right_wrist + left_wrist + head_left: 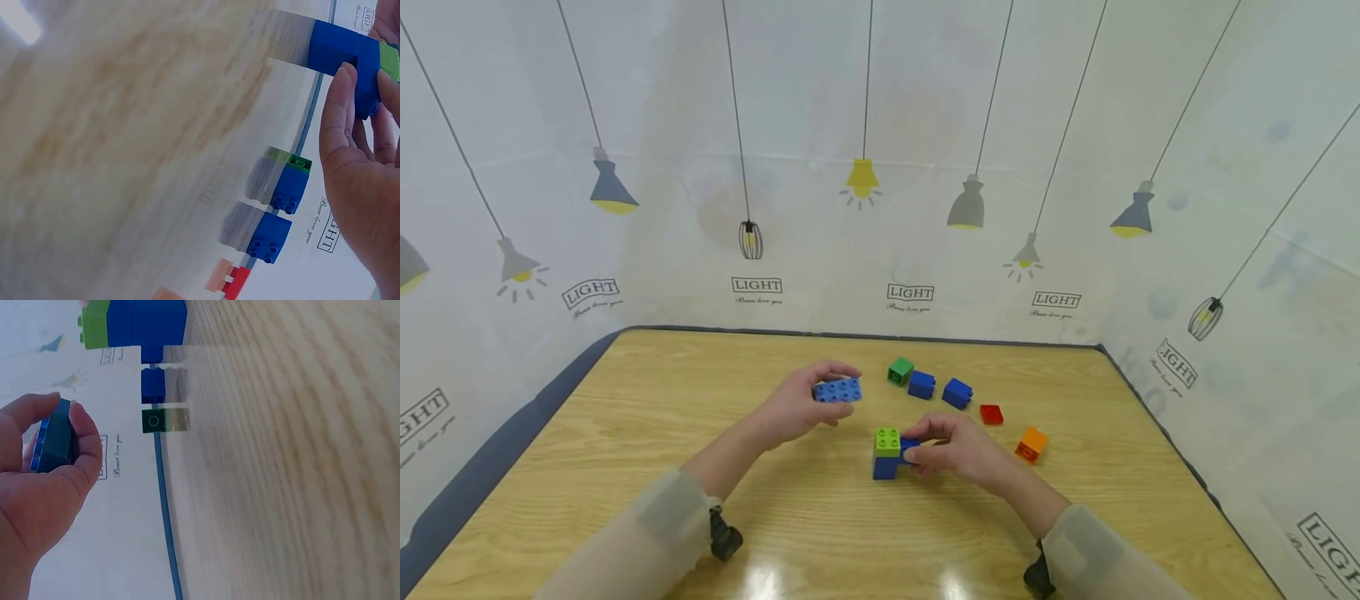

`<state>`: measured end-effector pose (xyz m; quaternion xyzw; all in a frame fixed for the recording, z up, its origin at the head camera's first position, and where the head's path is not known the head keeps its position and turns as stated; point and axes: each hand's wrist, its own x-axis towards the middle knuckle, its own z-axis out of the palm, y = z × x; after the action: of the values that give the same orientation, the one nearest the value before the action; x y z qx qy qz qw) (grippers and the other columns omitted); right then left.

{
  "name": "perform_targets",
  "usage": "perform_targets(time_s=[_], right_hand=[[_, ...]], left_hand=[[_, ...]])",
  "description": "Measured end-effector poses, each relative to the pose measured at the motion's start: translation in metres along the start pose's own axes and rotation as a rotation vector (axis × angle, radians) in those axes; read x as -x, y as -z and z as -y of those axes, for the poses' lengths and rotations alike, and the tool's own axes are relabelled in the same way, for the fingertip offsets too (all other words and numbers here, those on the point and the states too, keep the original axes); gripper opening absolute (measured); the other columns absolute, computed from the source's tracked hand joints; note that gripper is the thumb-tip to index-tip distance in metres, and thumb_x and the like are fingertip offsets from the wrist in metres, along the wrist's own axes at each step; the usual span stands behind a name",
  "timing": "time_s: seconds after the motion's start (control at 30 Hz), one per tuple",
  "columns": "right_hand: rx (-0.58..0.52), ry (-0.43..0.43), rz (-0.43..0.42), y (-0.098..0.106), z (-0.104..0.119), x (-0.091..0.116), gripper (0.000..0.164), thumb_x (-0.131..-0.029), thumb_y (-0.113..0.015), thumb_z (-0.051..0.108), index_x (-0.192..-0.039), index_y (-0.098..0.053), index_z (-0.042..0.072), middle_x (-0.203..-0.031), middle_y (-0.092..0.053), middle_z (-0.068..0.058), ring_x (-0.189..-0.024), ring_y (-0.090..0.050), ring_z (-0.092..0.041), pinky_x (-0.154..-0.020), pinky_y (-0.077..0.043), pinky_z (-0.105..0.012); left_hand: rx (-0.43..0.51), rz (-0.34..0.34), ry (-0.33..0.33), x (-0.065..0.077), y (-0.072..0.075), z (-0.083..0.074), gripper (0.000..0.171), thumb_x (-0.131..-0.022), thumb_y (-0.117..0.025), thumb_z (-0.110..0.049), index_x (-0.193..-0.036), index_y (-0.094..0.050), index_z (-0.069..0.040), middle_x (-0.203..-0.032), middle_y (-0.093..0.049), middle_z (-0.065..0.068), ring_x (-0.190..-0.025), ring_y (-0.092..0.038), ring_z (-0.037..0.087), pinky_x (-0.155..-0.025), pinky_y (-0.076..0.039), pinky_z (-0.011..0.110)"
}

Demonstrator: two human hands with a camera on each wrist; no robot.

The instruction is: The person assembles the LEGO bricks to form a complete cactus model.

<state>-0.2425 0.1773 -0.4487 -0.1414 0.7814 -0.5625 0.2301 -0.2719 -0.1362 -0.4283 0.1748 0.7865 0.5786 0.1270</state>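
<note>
My left hand (793,407) holds a lighter blue studded brick (838,391) between thumb and fingers, raised off the table, its studs facing me in the head view. To its right a small stack stands upright on the table: a lime-green brick (887,441) on top of a blue brick (885,468). From the stack's right side juts a dark blue brick (367,94). My right hand (961,450) pinches this jutting brick between thumb and fingers, covering part of it in the head view.
Behind and right of the stack lie a green brick (900,371), two blue bricks (921,384) (957,393), a flat red piece (991,414) and an orange brick (1032,445). Beyond the wooden table (625,467) hangs a lamp-printed curtain (805,283).
</note>
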Motion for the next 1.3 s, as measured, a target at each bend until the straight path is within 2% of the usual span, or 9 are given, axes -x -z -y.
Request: perform_targets(time_s=[0.17,0.43,0.67,0.87,1.0,1.3], right_hand=[[0.001,0.002,0.004,0.0,0.0,0.0,0.029,-0.103,-0.079,0.017,-0.13,-0.074,0.006,-0.133,-0.072,-0.017,-0.099,-0.076,-0.025,-0.089,-0.069,-0.038],[0.006,-0.003,0.009,0.001,0.002,0.0,0.03,-0.103,-0.079,0.018,-0.13,-0.074,0.007,-0.136,-0.071,-0.019,-0.1,-0.076,-0.025,-0.091,-0.069,-0.04],[0.008,-0.001,0.014,0.0,0.004,0.001,0.03,-0.103,-0.079,0.017,-0.13,-0.073,0.005,-0.137,-0.071,-0.023,-0.1,-0.077,-0.025,-0.092,-0.069,-0.041],[0.009,0.003,0.012,0.0,0.004,0.001,0.03,-0.103,-0.079,0.017,-0.13,-0.073,0.005,-0.134,-0.073,-0.02,-0.1,-0.078,-0.025,-0.092,-0.069,-0.043],[0.001,0.005,0.009,0.001,0.002,0.001,0.031,-0.103,-0.079,0.018,-0.13,-0.072,0.004,-0.134,-0.073,-0.021,-0.1,-0.078,-0.025,-0.092,-0.069,-0.043],[-0.006,0.019,0.024,0.0,-0.001,0.001,0.03,-0.104,-0.078,0.018,-0.129,-0.072,0.004,-0.132,-0.072,-0.021,-0.101,-0.078,-0.027,-0.092,-0.069,-0.042]], left_hand=[[-0.025,0.013,-0.022,0.005,-0.007,-0.004,0.046,-0.102,-0.077,-0.015,-0.146,-0.065,-0.018,-0.141,-0.063,0.021,-0.111,-0.067,0.029,-0.088,-0.065,0.041],[-0.123,0.034,-0.081,0.011,-0.018,-0.011,0.044,-0.101,-0.08,-0.025,-0.142,-0.068,-0.015,-0.135,-0.069,0.016,-0.111,-0.068,0.025,-0.087,-0.061,0.033],[-0.196,0.051,-0.087,0.015,-0.028,-0.013,0.038,-0.102,-0.08,-0.03,-0.138,-0.074,-0.019,-0.139,-0.07,0.01,-0.11,-0.067,0.021,-0.09,-0.059,0.033],[-0.185,0.085,-0.106,0.015,-0.035,-0.012,0.039,-0.104,-0.078,-0.029,-0.142,-0.074,-0.019,-0.144,-0.07,0.01,-0.112,-0.067,0.02,-0.09,-0.059,0.032],[-0.186,0.101,-0.121,0.015,-0.04,-0.012,0.041,-0.104,-0.078,-0.028,-0.143,-0.073,-0.017,-0.14,-0.072,0.009,-0.108,-0.068,0.017,-0.087,-0.059,0.029],[-0.22,0.084,-0.149,0.018,-0.047,-0.013,0.038,-0.103,-0.079,-0.026,-0.14,-0.076,-0.017,-0.131,-0.075,0.004,-0.105,-0.066,0.015,-0.084,-0.059,0.026]])
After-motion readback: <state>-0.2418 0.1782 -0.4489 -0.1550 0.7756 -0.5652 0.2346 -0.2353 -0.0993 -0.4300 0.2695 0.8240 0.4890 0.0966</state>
